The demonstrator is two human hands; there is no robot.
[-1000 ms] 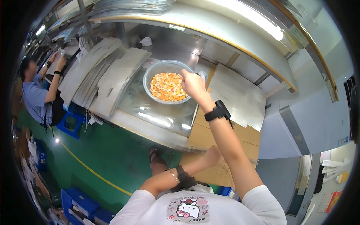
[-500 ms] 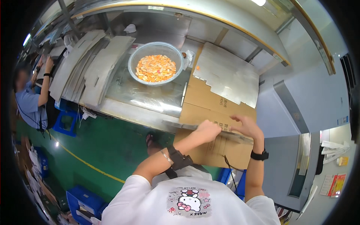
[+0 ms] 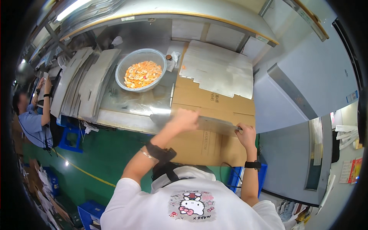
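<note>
A flat grey sheet (image 3: 214,124) is held between both hands above a brown cardboard box (image 3: 207,103). My left hand (image 3: 184,119) grips the sheet's left end. My right hand (image 3: 245,135) grips its right end. Both wrists wear dark bands. A stack of flat grey sheets (image 3: 218,67) lies on top of the cardboard farther back. A pale blue mesh basket (image 3: 140,70) filled with orange and yellow pieces stands on the shiny metal table (image 3: 126,109) to the left.
Piles of flat grey sheets (image 3: 82,86) lie along the table's left side. Another person (image 3: 32,115) in a blue shirt sits at far left. Blue crates (image 3: 71,134) stand on the green floor. A grey cabinet (image 3: 306,84) is at right.
My right hand left the basket and came down to the cardboard. Both hands now hold one grey sheet, lifted a little and drawn toward me.
</note>
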